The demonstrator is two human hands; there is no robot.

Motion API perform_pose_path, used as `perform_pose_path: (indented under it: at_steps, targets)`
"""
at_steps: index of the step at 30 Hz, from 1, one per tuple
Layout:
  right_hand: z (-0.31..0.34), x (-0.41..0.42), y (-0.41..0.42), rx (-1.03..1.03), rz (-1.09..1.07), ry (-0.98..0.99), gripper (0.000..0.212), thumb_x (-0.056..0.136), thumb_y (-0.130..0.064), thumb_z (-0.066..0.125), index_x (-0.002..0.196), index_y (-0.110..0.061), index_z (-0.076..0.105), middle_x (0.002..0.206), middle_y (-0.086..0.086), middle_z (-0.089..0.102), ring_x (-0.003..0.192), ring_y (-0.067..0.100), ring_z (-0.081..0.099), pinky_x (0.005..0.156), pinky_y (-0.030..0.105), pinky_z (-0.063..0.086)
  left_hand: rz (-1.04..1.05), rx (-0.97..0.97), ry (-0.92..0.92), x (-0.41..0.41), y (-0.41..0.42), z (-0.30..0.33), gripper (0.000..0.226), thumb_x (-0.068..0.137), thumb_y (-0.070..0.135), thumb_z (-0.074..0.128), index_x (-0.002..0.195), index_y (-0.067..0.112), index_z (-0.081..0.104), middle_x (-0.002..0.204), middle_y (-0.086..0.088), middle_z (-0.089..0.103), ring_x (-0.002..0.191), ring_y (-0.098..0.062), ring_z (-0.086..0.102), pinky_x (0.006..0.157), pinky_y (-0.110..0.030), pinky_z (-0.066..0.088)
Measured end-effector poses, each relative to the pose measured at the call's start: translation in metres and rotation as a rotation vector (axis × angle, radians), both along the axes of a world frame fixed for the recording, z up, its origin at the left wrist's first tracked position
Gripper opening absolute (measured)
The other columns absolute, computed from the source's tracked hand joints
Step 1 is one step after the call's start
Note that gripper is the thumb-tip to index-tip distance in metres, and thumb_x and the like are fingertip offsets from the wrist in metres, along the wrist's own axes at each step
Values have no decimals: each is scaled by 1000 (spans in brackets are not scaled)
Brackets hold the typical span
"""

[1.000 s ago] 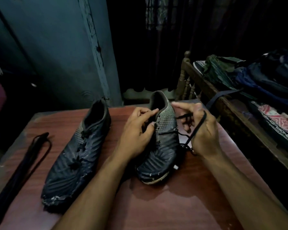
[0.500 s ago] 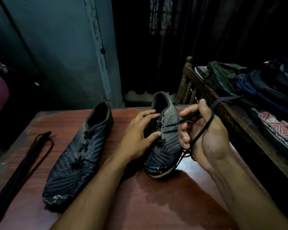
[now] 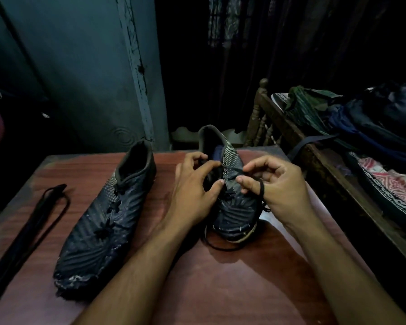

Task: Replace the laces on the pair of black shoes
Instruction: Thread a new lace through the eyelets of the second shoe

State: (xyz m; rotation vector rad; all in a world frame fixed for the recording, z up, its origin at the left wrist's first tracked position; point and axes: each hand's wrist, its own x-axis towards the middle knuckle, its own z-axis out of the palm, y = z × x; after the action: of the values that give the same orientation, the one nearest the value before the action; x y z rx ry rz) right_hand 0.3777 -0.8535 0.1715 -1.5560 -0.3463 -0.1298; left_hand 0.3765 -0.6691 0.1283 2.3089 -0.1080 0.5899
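Since a moment ago the right hand (image 3: 284, 184) has dropped back to the right-hand of two black patterned shoes (image 3: 234, 195) on the reddish wooden table (image 3: 220, 289), pinching its thin black lace (image 3: 261, 191) at the upper eyelets, apparently threading, while the left hand (image 3: 192, 191) grips the shoe's tongue side; the other shoe (image 3: 103, 221) waits, and one spare bundle of black laces (image 3: 28, 228) lies at the table's left edge.

A reddish-brown wooden worktop (image 3: 220, 289) lies in dim light. Behind it stands a teal wall (image 3: 80, 66) with a paler chipped vertical strip (image 3: 136, 66). Right of that strip hangs a dark curtain (image 3: 232, 55). Right of the worktop, a wooden bed frame (image 3: 314, 160) carries heaped clothes (image 3: 373, 118).
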Motion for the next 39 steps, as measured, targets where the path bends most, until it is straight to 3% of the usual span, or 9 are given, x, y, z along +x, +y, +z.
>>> perform_pose_path:
  at_steps: [2,4,7,13,20,26,32,39]
  targets:
    - [-5,2,-2,-135,-80,-86,25,76,-1,85,81,-19,70,76,7,74,65,22,71,66,35,61,-3,-2,2,0,0,0,37,88,34,75,125,32,68,136,10,42,124,-12,38,103,-21,27]
    - [-10,5,-4,-243,-139,-147,24,80,-5,84,79,-24,69,81,1,74,71,26,73,70,49,62,-9,5,4,0,-1,1,37,89,35,75,125,33,68,136,10,41,123,-11,37,103,-20,27]
    - [-14,9,-5,-219,-124,-146,22,80,-7,80,78,-23,66,97,-2,74,83,28,73,75,58,60,-10,21,-9,-1,-2,2,38,87,35,75,124,35,69,135,9,42,121,-12,38,103,-22,29]
    - [-13,10,-5,-248,-107,-163,31,77,-6,83,77,-32,66,92,-1,76,89,19,75,86,50,61,4,24,-23,-2,-3,3,40,85,37,78,124,37,69,128,10,41,118,-12,37,102,-25,31]
    - [-15,11,-2,-307,-163,-188,32,79,1,82,82,-27,65,86,-8,73,81,12,72,79,34,61,-16,19,-41,-3,-5,4,42,83,36,80,125,36,70,129,8,42,118,-13,36,105,-24,31]
    - [-17,12,-4,-286,-140,-179,36,80,2,80,85,-30,65,87,-1,74,83,16,73,81,34,60,-17,35,-52,-5,-8,5,42,83,35,80,124,36,71,129,7,43,117,-11,33,103,-21,28]
    - [-16,11,-4,-344,-166,-185,36,81,2,77,84,-31,64,84,-7,72,80,13,71,78,36,61,-32,52,-27,-8,-11,9,41,85,37,79,124,38,71,130,7,41,120,-13,34,104,-20,26]
    - [-16,9,-1,-319,-178,-153,30,80,-3,83,90,-26,68,84,-8,75,81,8,73,75,23,58,-35,89,-32,-9,-12,8,38,86,39,76,123,38,71,129,8,41,118,-12,33,102,-22,29]
